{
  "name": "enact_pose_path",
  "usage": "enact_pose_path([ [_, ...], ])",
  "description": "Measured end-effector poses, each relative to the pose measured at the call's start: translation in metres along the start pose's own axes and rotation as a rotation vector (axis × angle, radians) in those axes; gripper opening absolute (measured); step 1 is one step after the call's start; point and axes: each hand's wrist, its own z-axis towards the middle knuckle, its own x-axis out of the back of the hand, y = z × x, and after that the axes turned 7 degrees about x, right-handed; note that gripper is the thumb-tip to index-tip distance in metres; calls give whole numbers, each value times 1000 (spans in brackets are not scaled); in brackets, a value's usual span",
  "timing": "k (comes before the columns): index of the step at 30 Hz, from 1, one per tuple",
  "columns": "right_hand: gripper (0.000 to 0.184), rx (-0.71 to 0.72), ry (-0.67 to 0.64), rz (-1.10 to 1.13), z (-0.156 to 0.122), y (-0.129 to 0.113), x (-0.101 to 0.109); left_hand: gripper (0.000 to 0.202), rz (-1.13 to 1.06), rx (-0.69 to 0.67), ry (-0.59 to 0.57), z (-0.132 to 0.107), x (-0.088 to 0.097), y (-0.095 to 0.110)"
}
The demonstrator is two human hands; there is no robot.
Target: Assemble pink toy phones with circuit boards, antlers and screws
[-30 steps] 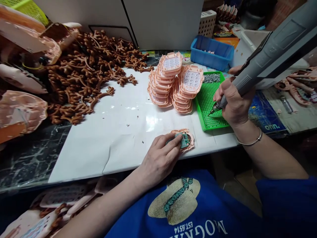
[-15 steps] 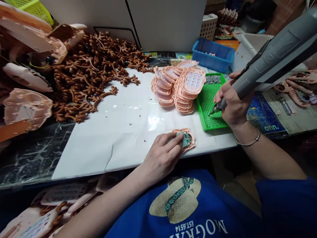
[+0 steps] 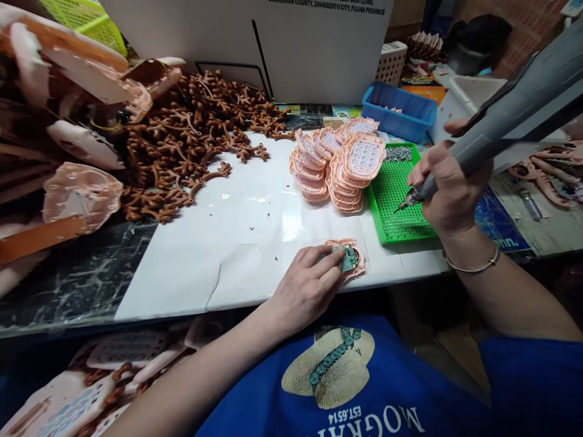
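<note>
a person in a blue shirt works at a dark marbled counter (image 3: 132,249) partly covered by a white sheet (image 3: 182,273). near its front edge lies a pink shell (image 3: 362,267) with a green circuit board (image 3: 353,261) in it; the left hand (image 3: 310,282) rests its fingers on the board, thumb hidden, so whether it grips cannot be told. the right hand (image 3: 458,188) is wrapped around a grey power screwdriver (image 3: 505,115), its tip over a green tray (image 3: 401,221) with small metal screws (image 3: 398,153) at the far end. pink shells in stacks (image 3: 353,176) stand just beside the tray
</note>
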Motion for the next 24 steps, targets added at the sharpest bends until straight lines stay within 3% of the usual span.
enact_pose_path([
  [5, 27, -49, 49, 86, 1, -33, -22, 9, 28, -9, -9, 0, 1, 1],
  [9, 33, -132, -88, 174, -20, -47, -44, 11, 35, -1, -21, 2, 1, 2],
  [13, 33, -162, -173, 207, -39, -46, -55, 12, 47, -2, -11, 6, 3, 4],
  [24, 36, -210, -187, 166, -48, -33, -59, 14, 60, 5, -3, 9, 5, 5],
])
